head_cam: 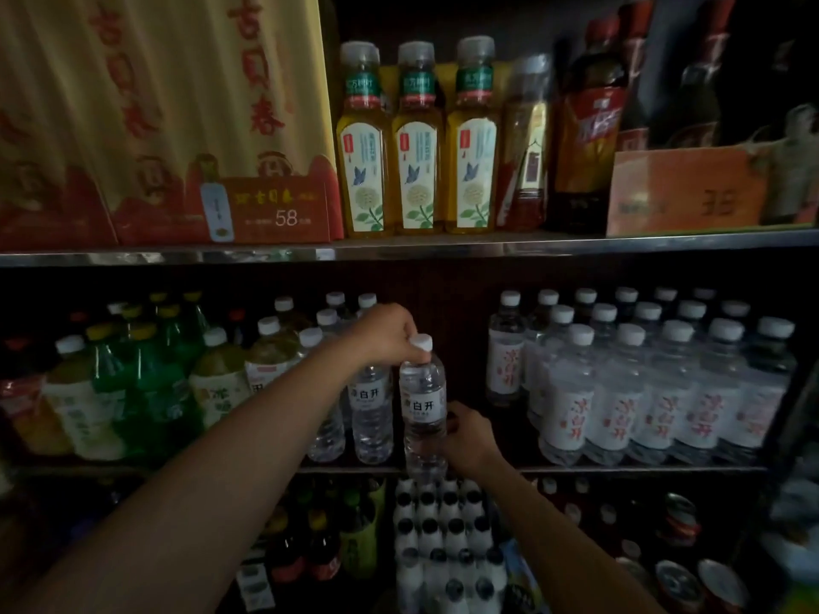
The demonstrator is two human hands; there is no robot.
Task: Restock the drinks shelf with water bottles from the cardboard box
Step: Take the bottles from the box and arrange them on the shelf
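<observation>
Both hands are set on one clear plastic water bottle with a white cap (423,409) at the front edge of the middle drinks shelf (620,469).

The neck just under the cap is pinched by the curled fingers of the left hand (390,332); the lower body is gripped from the right by the right hand (467,436). A matching water bottle (371,414) stands just beside it. Being full, it is judged fairly heavy, thin-walled and smooth; the stiff neck is the surest hold.
</observation>
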